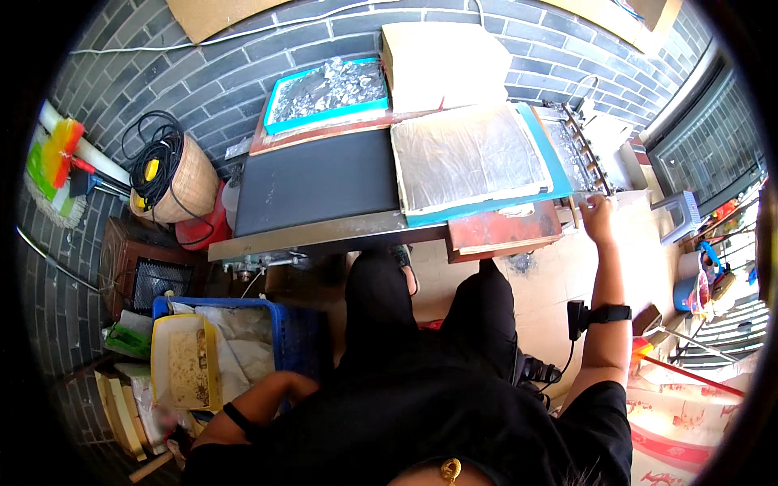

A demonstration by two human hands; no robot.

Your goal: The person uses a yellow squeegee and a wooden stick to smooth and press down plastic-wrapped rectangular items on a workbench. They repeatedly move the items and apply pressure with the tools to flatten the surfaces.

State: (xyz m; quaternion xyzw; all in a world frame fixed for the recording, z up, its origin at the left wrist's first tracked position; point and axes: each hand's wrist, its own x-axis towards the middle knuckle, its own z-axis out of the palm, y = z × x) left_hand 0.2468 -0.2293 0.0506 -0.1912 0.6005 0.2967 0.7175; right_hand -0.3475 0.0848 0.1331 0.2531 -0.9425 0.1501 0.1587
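My right hand is closed at the right end of a long flat bench machine, beside a metal bar with several fittings. What lies inside its fingers, if anything, is hidden. My left hand rests low by my side, next to a blue crate; its fingers are out of sight. In front of me the machine's dark belt runs left to right. A wrinkled greyish sheet lies on a teal board over the belt's right part.
Behind the belt stand a blue tray of crumpled silvery foil-like pieces and a pale block-like stack. A reddish-brown board juts out near my knees. At left are a wicker basket with black cable and a yellow bin.
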